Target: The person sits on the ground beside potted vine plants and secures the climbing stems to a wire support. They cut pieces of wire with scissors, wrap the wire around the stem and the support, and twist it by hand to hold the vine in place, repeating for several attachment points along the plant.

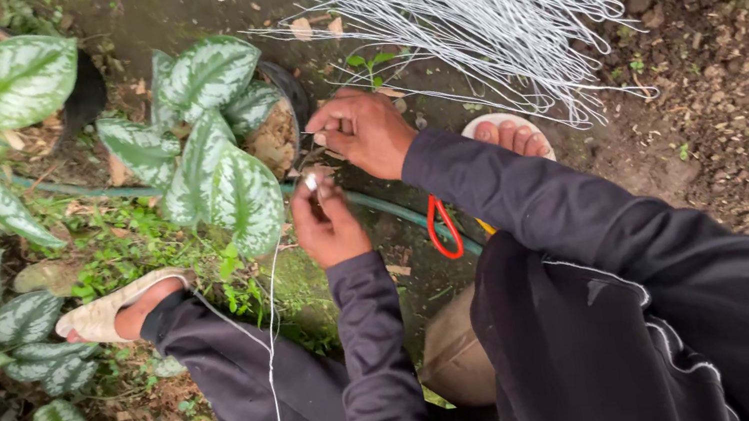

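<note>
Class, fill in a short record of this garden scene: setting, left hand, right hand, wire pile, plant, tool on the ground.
Setting: bare soil with leafy plants, seen from above
Left hand: pinches the top end of a thin white wire that hangs down
Right hand: fingers closed on wire beside the potted plant
Wire pile: many white wires on the soil ahead
Tool: red-handled tool by the green hose

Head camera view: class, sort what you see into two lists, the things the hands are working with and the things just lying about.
In use:
- left hand, pinching a white wire
- right hand, fingertips at the same wire's upper end
- potted plant with silver-patterned leaves, right beside both hands

Lying about:
- bundle of white wires on the soil
- green hose
- red-handled tool, mostly hidden
- sandals
</note>
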Available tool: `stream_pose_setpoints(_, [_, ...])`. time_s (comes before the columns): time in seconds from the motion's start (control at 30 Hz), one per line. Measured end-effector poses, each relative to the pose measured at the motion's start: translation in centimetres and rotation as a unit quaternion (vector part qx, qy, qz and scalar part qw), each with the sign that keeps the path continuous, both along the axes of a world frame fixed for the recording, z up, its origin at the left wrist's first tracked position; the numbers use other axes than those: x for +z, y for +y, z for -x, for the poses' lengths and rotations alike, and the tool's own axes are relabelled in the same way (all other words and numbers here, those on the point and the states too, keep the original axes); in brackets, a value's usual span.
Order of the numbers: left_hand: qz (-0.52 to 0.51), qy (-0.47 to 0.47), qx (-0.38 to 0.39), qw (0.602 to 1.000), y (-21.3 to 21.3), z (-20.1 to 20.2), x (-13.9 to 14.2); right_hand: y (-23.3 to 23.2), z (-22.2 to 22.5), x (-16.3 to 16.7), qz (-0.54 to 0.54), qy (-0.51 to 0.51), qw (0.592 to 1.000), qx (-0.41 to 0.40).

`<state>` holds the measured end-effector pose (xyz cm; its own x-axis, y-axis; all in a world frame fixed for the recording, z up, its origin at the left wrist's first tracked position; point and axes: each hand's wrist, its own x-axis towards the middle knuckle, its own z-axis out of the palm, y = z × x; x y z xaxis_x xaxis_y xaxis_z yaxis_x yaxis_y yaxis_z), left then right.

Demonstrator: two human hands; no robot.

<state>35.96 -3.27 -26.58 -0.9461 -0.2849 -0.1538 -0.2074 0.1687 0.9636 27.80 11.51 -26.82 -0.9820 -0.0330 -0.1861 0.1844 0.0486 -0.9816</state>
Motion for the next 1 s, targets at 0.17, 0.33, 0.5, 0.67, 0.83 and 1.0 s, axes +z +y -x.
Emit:
stream_pose_setpoints(0.17, [0.268, 0.09, -0.073, 0.956, 1.2, 5.9, 3.3, -0.2, 0.3, 0.3, -0.01, 0.021, 1.0, -0.002])
stream_pose_setpoints(0.33, [0.288, 0.066, -0.093, 0.951, 1.2, 7.7, 3.1, 0.1, 0.1, 0.2, -0.005, 0.018, 1.0, 0.003])
stream_pose_setpoints(0.5, [0.31, 0.046, -0.099, 0.944, 0.2, 7.6, 2.9, -0.3, 0.0, 0.3, -0.012, 0.034, 0.999, 0.004])
stream_pose_setpoints(0.67, [0.302, 0.036, -0.106, 0.947, 0.0, 7.7, 3.3, -0.6, -0.1, 0.7, 0.008, 0.015, 1.0, -0.001])
stream_pose_setpoints(0.83, [0.32, 0.032, -0.107, 0.941, -0.1, 7.9, 3.2, -0.7, -0.1, 0.9, -0.023, 0.034, 0.999, -0.006])
stream_pose_setpoints(1.0, [0.349, -0.007, -0.111, 0.931, -0.5, 8.5, 3.0, -1.5, 0.3, 1.5, -0.077, 0.083, 0.993, -0.043])
